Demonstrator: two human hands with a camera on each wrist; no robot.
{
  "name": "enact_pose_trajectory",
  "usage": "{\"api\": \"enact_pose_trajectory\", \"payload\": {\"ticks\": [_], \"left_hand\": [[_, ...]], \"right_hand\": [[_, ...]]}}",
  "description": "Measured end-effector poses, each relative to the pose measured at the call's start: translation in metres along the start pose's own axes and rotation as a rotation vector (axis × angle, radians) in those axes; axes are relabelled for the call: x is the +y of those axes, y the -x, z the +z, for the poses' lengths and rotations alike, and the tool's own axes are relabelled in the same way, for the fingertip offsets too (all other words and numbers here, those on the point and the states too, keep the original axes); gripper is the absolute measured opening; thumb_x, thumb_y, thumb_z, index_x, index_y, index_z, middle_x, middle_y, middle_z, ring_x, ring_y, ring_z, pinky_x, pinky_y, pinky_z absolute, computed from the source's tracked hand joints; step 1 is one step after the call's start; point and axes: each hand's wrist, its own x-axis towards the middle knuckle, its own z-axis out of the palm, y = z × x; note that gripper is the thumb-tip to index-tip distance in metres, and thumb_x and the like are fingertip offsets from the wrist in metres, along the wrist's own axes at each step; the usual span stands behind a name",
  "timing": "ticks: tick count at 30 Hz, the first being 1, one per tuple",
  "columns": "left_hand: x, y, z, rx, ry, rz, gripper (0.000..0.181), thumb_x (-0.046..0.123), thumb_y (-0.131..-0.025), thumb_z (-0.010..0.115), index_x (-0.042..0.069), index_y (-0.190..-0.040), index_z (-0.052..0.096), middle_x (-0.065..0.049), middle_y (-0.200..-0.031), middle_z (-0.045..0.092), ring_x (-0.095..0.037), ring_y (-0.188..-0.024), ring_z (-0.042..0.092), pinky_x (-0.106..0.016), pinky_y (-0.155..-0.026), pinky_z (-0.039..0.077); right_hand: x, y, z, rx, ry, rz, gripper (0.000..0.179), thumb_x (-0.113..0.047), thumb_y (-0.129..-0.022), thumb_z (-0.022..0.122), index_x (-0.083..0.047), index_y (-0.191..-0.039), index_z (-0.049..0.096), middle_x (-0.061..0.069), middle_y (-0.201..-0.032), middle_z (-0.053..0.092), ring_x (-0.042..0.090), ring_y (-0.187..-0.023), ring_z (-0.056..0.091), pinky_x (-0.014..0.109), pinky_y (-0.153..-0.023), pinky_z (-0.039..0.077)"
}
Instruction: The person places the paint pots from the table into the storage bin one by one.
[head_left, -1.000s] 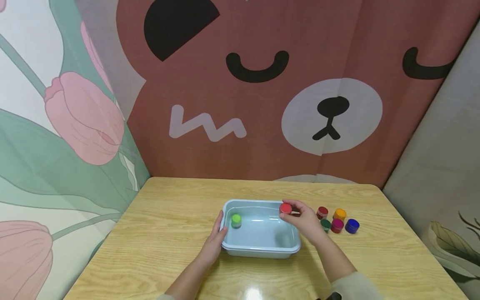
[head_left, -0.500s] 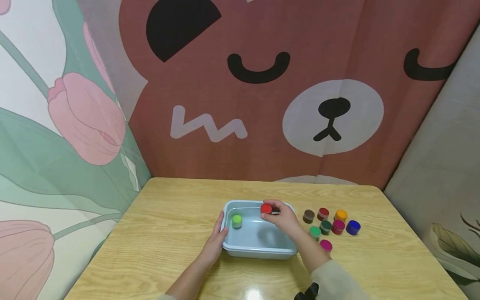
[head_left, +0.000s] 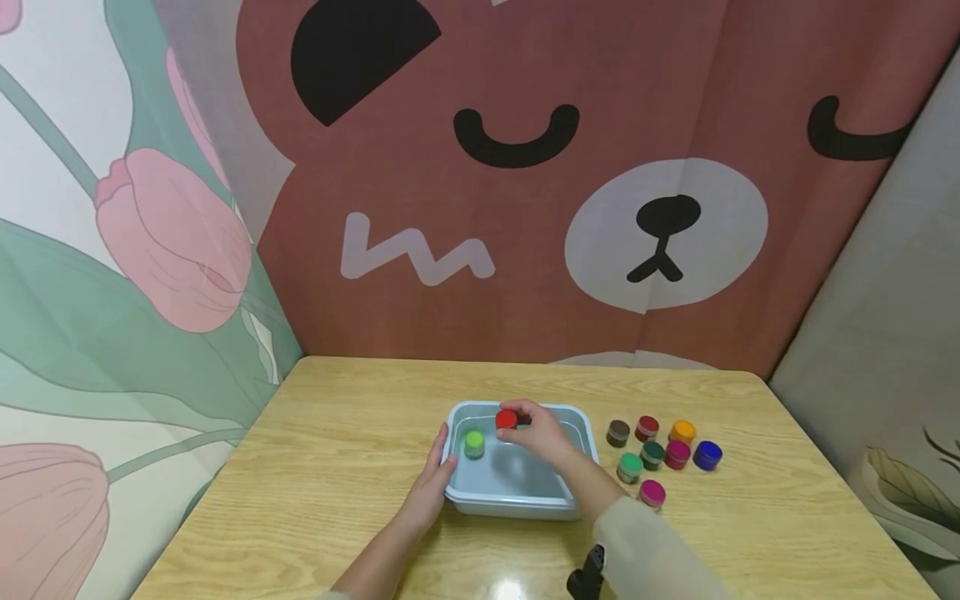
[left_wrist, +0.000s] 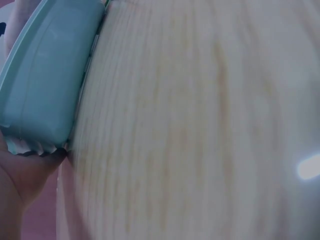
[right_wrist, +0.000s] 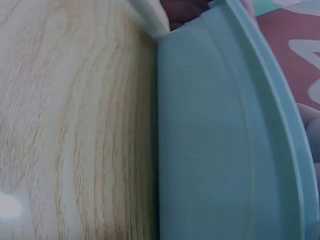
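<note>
A light blue plastic tray (head_left: 525, 505) stands on the table, with a small green-lidded jar (head_left: 474, 444) inside near its left end. My left hand (head_left: 427, 482) grips the tray's left side, its thumb at the rim; the left wrist view also shows this hand (left_wrist: 22, 172) against the tray wall (left_wrist: 55, 75). Over the tray's far half, my right hand (head_left: 537, 432) pinches a red-lidded jar (head_left: 506, 419) between thumb and fingers. In the right wrist view the tray's side (right_wrist: 205, 135) fills the middle, and only a bit of the hand shows at the right edge.
Right of the tray several small lidded jars stand close together, among them a brown one (head_left: 618, 432), an orange one (head_left: 682, 431), a blue one (head_left: 707, 455) and a magenta one (head_left: 652, 495). The wooden table (head_left: 315, 467) meets a printed bear curtain (head_left: 420, 325) behind.
My right hand has carried the red-lidded jar leftward, from the tray's right rim to over its far middle. Jars behind the arm have come into view. My left hand stays on the tray.
</note>
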Motion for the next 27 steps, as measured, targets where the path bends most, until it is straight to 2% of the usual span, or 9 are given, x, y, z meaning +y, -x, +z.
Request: {"api": "enact_pose_trajectory", "payload": {"ticks": [4,14,21,24,27], "left_hand": [[-0.001,0.000,0.000,0.000,-0.005,0.011,0.058,0.025,-0.106,0.034,0.022,-0.159,0.010,-0.017,-0.165,0.008,-0.045,-0.150,0.004,-0.070,-0.117,0.004],[0.000,0.000,-0.001,-0.009,0.011,0.042,0.059,0.024,-0.106,0.035,0.017,-0.159,0.009,-0.020,-0.164,0.008,-0.046,-0.150,0.004,-0.069,-0.117,0.005],[-0.001,-0.001,-0.001,-0.008,0.010,0.015,0.058,0.025,-0.106,0.034,0.021,-0.159,0.009,-0.018,-0.165,0.007,-0.046,-0.150,0.004,-0.070,-0.116,0.004],[-0.002,-0.002,-0.001,-0.010,0.006,0.012,0.058,0.025,-0.107,0.033,0.020,-0.159,0.009,-0.018,-0.165,0.007,-0.046,-0.150,0.003,-0.070,-0.116,0.004],[-0.002,-0.001,-0.001,-0.012,0.009,0.008,0.058,0.026,-0.107,0.034,0.020,-0.159,0.009,-0.017,-0.165,0.007,-0.045,-0.151,0.003,-0.070,-0.117,0.004]], "right_hand": [[0.003,-0.005,0.007,-0.009,0.012,-0.021,0.041,-0.005,-0.077,0.080,-0.001,-0.116,0.068,0.010,-0.101,0.070,0.021,-0.097,0.061,0.029,-0.083,0.051],[0.015,-0.015,0.018,-0.078,0.060,-0.005,0.043,-0.006,-0.075,0.082,-0.001,-0.115,0.068,0.011,-0.100,0.069,0.019,-0.092,0.061,0.031,-0.085,0.051],[0.016,-0.016,0.022,-0.093,0.144,0.030,0.041,-0.008,-0.074,0.083,-0.005,-0.114,0.069,0.009,-0.104,0.069,0.020,-0.097,0.060,0.037,-0.090,0.050],[0.017,-0.017,0.024,-0.107,0.177,0.055,0.042,-0.009,-0.075,0.083,-0.008,-0.115,0.069,0.008,-0.105,0.069,0.019,-0.097,0.060,0.036,-0.090,0.049],[0.018,-0.018,0.025,-0.123,0.214,0.043,0.044,-0.009,-0.073,0.083,-0.007,-0.115,0.069,0.009,-0.104,0.070,0.019,-0.096,0.061,0.036,-0.089,0.050]]}}
